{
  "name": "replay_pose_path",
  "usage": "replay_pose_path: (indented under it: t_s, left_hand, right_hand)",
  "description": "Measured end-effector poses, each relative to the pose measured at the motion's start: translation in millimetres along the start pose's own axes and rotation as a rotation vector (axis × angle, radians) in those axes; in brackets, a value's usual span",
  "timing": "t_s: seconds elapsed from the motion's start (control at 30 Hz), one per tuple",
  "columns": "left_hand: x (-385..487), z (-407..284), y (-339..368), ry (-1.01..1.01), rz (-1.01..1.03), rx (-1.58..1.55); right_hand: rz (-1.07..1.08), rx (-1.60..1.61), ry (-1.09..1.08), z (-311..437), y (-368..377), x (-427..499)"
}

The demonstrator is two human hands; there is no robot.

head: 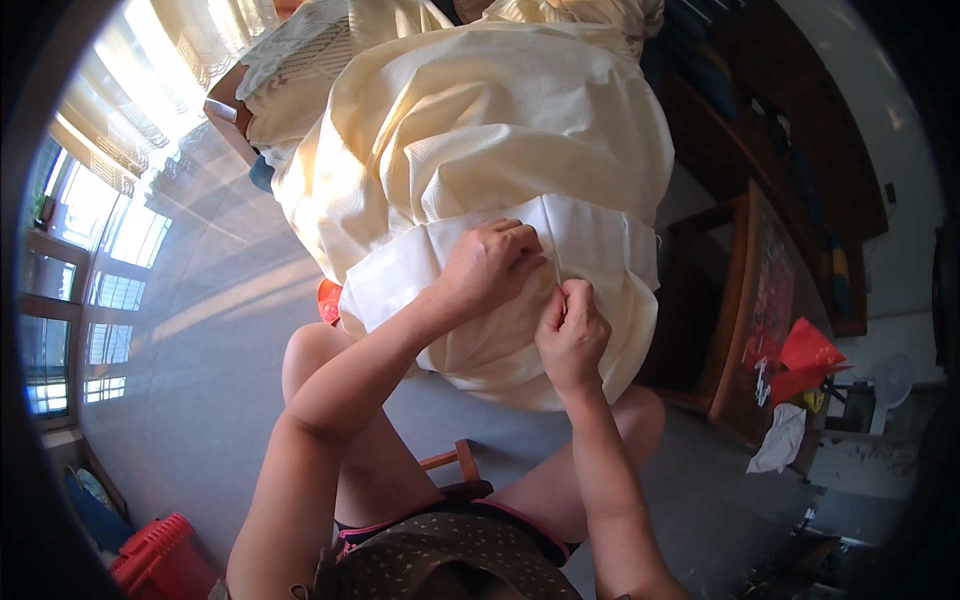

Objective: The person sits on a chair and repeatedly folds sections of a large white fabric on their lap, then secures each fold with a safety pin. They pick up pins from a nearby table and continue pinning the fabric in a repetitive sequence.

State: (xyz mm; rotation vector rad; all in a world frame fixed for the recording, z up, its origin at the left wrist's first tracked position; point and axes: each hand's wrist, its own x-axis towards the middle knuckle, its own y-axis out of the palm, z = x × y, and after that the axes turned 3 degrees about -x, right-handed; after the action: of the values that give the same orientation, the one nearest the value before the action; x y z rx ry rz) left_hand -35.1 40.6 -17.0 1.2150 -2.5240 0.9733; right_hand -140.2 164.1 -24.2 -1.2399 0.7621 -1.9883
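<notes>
A large cream fabric point(517, 97), bunched in folds, lies in front of me and hangs towards my knees. A white band point(390, 281) with several vertical seams or folds crosses its near part. My left hand point(495, 262) is on this band, fingers curled and pinching the fabric. Just right of it and slightly nearer to me, my right hand point(574, 322) pinches the band's edge between thumb and forefinger. A thin pale line runs between the hands; whether it is thread or a fold I cannot tell. The fingertips are partly hidden.
Beneath the fabric at the left, a red object point(330, 300) shows. A wooden table with a glass top point(772, 277) stands at the right, with a white cloth point(780, 439) hanging by it. A red plastic container point(161, 559) is at lower left. Patterned curtains hang at upper left.
</notes>
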Motion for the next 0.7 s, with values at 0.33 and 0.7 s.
replay_pose_path:
  t_s: [0.33, 0.7]
  left_hand:
    - [-1, -8, 4, 0.151, -0.045, 0.179]
    - [13, -1, -18, -0.332, 0.002, -0.248]
  right_hand:
    - [-0.006, -0.017, 0.051, 0, 7, 15]
    - [0.257, 0.731, 0.468, -3, -35, 3]
